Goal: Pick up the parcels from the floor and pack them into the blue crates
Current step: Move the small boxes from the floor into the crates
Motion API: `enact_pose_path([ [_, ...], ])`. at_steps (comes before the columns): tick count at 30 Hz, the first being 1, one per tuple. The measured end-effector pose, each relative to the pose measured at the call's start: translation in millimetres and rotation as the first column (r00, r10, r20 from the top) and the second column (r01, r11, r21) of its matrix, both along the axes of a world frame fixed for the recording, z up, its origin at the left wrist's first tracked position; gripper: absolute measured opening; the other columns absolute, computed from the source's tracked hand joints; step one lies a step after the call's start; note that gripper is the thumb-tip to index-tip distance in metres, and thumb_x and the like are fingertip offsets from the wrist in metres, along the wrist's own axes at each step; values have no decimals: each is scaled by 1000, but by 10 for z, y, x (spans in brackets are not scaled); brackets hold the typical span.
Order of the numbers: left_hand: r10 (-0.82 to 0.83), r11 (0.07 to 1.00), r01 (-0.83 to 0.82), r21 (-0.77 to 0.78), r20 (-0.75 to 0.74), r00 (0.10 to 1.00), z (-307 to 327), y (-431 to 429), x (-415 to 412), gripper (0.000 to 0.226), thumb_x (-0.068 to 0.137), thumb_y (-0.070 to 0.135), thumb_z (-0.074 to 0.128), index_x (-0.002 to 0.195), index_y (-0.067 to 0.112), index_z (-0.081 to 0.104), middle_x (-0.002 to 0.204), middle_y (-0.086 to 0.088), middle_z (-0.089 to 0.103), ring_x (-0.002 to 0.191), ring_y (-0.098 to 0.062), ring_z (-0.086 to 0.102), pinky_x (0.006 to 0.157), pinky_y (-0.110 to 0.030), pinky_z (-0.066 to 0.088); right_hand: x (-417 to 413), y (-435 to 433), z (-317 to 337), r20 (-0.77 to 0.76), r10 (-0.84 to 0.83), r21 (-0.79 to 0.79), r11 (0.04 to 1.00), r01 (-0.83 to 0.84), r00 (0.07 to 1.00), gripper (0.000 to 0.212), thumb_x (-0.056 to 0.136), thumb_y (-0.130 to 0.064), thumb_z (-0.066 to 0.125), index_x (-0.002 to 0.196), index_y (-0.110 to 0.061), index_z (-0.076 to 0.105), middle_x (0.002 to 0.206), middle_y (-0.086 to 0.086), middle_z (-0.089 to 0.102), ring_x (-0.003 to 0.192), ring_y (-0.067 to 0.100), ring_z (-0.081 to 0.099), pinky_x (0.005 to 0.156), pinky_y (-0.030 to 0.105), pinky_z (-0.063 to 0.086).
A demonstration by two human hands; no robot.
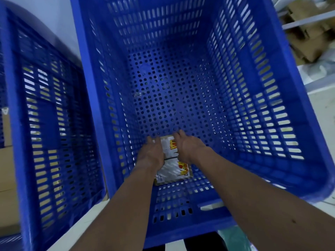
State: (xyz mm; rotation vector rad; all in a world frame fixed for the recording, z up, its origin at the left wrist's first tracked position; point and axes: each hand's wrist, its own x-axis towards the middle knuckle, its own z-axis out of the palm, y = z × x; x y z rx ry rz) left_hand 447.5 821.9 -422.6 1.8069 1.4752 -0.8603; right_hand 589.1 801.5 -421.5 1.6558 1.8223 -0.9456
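Head view looks down into a deep blue crate (94, 87), where both arms reach to the perforated floor by the near wall. The left hand (151, 154) and right hand (188, 147) flank the upper parcel (168, 146), fingers stretched fairly straight along its sides rather than curled round it. It lies just beyond a second parcel (174, 171), seemingly edge to edge. The thumbs are hidden.

With only flat pressure holding it, the upper parcel may skew when let go, ride up on its neighbour and spoil the row. Both wrappers look glossy, so a nudge could also slide the second parcel. Another blue crate (45, 124) stands to the left.
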Motion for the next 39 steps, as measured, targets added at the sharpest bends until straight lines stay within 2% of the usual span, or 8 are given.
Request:
enact_pose_path([
  [3,-25,1000,25,-18,-14,1000,75,18,1,79,95,6,53,158,16,6,160,-17,6,124,-36,48,94,-41,51,37,2,35,-10,-28,-50,998,27,1000,81,93,-21,59,155,-9,8,161,10,8,121,33,51,91,43,49],
  [7,-47,999,47,-11,-14,999,247,51,38,76,95,7,53,157,16,10,157,-18,11,121,-36,50,86,-39,50,122,-43,198,8,-28,-86,996,29,1000,82,95,-20,55,156,-7,2,161,12,12,124,33,50,94,42,48],
  [11,-50,999,50,7,22,998,538,73,97,71,89,1,55,150,16,23,147,-16,25,112,-34,54,78,-39,49,266,-116,510,20,-62,-114,991,64,998,79,97,-31,57,155,-6,10,156,12,23,127,32,47,95,42,46],
  [15,-116,993,114,41,47,992,989,21,129,71,90,13,62,150,16,24,141,-17,31,108,-35,56,78,-39,50,408,-219,1030,18,-120,-127,984,121,993,71,95,-36,57,148,-5,22,146,15,35,125,32,48,96,42,45],
  [20,-172,982,163,97,86,981,1738,-155,143,76,91,23,66,153,18,22,147,-17,28,104,-35,59,73,-39,47,564,-454,1790,15,-182,-50,982,182,983,59,94,-32,58,140,-6,32,137,15,42,115,34,53,91,45,49],
  [25,-184,977,169,129,122,975,2508,-429,90,75,90,30,68,151,18,25,141,-16,35,107,-37,58,81,-44,48,657,-765,2524,-20,-252,76,964,253,967,64,94,-36,58,143,-5,30,139,14,40,118,34,51,89,44,47],
  [36,-393,914,353,202,216,894,3296,-710,73,58,92,40,63,139,14,41,134,-11,50,117,-30,54,94,-41,47,621,-1834,3500,8,-588,146,801,581,809,64,93,-48,52,143,-12,37,141,11,40,121,31,51,95,41,48],
  [39,-500,863,440,248,300,812,3357,-791,12,45,94,39,60,128,11,49,120,-9,57,107,-27,56,78,-34,41,424,-2254,3699,31,-706,182,700,690,708,56,95,-44,48,142,-14,39,140,11,43,124,29,50,99,39,43],
])
